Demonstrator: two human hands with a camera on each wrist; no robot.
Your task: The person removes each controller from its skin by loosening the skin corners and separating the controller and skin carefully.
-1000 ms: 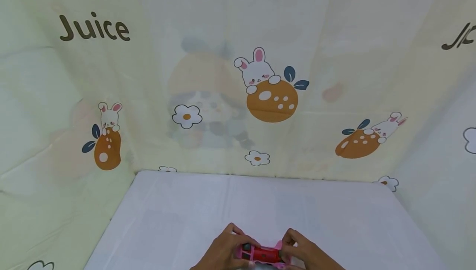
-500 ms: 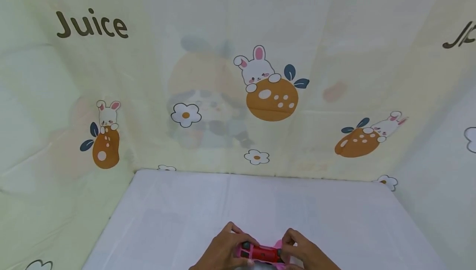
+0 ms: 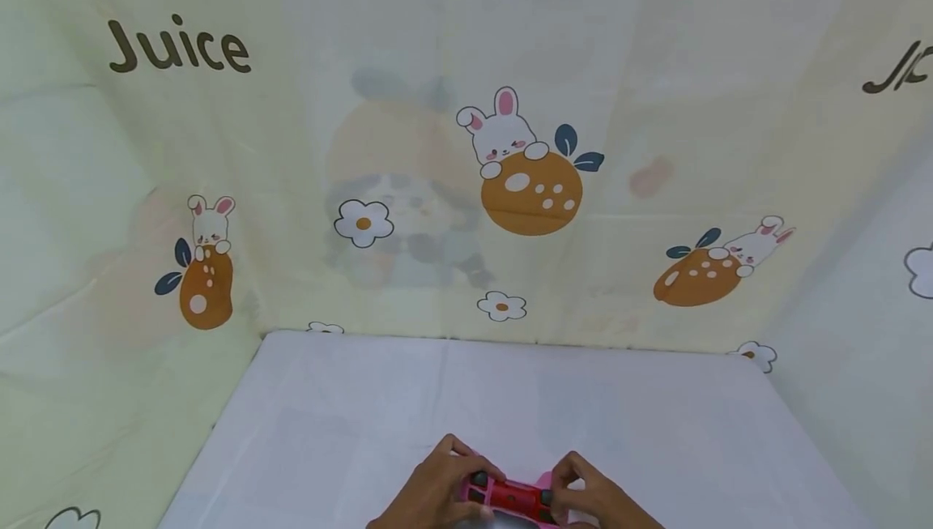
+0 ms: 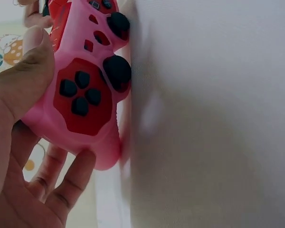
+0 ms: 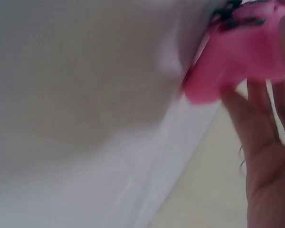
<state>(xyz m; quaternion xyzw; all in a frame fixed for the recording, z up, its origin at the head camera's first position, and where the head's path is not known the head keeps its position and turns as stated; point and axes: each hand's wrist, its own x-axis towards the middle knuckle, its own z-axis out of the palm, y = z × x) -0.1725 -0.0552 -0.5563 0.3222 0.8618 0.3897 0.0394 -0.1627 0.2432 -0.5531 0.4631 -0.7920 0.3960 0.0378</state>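
A red game controller [image 3: 513,498] in a pink cover [image 4: 47,116] is held between both hands at the front of the table. My left hand [image 3: 437,487] grips one end; in the left wrist view its thumb lies along the edge and the fingers bend behind the pink handle. Black direction buttons [image 4: 80,92] and two black thumbsticks [image 4: 118,73] show there, the sticks facing the white tabletop. With its fingers curled, my right hand [image 3: 594,492] pinches the other end near a black trigger. In the right wrist view, the pink handle [image 5: 218,71] is blurred, with fingers behind it.
The white-covered table [image 3: 466,399] stretches away behind the hands. A pale printed curtain [image 3: 408,43] with rabbits, oranges and flowers rises at the back and along both sides.
The right fingers have shifted slightly at the controller's end, showing more of the black trigger. Both hands keep their hold, and the head view has drifted a little.
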